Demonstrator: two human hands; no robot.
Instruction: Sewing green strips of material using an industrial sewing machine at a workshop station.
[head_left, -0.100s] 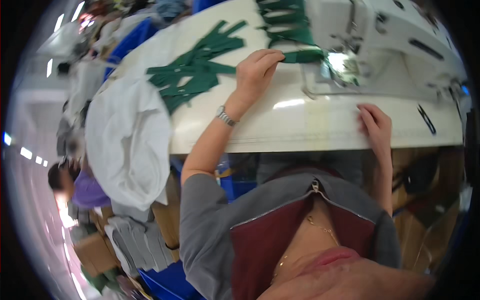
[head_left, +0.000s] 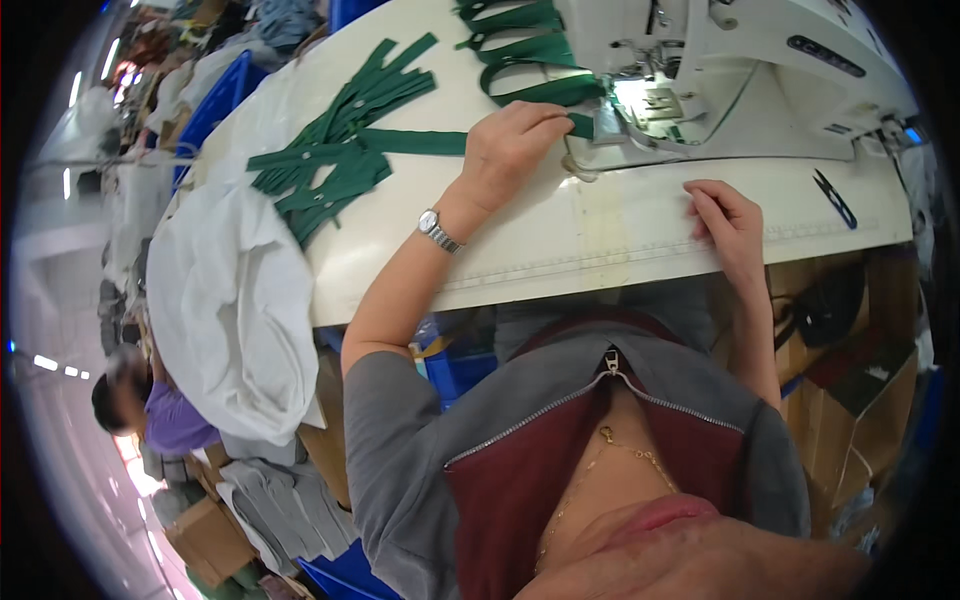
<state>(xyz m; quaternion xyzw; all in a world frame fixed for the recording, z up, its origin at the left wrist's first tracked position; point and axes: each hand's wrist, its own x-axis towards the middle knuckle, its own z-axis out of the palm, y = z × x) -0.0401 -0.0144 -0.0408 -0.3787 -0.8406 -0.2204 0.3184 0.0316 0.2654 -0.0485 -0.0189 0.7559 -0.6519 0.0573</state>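
My left hand [head_left: 515,150], with a metal-band watch on its wrist, pinches a long green fabric strip [head_left: 412,142] just left of the sewing machine's lit needle area [head_left: 650,100]. The strip runs from a pile of green strips [head_left: 345,135] on the left, under my hand, to the machine's plate. Behind my fingertips, green looped strips [head_left: 515,45] lie in a chain that leads up to the machine. My right hand [head_left: 728,222] is loosely curled over the table's near edge, fingers a little apart, and nothing shows in it.
Black thread snips [head_left: 835,198] lie on the white table [head_left: 500,240], right of my right hand. White cloth [head_left: 235,310] hangs over the table's left edge. A person in purple [head_left: 178,410] is at far left. Cardboard boxes [head_left: 212,540] and blue bins [head_left: 222,105] stand around.
My left hand has come nearer the machine's plate with the green strip. The whole view has shifted, so the table and machine appear further left. My right hand stays near the table's edge.
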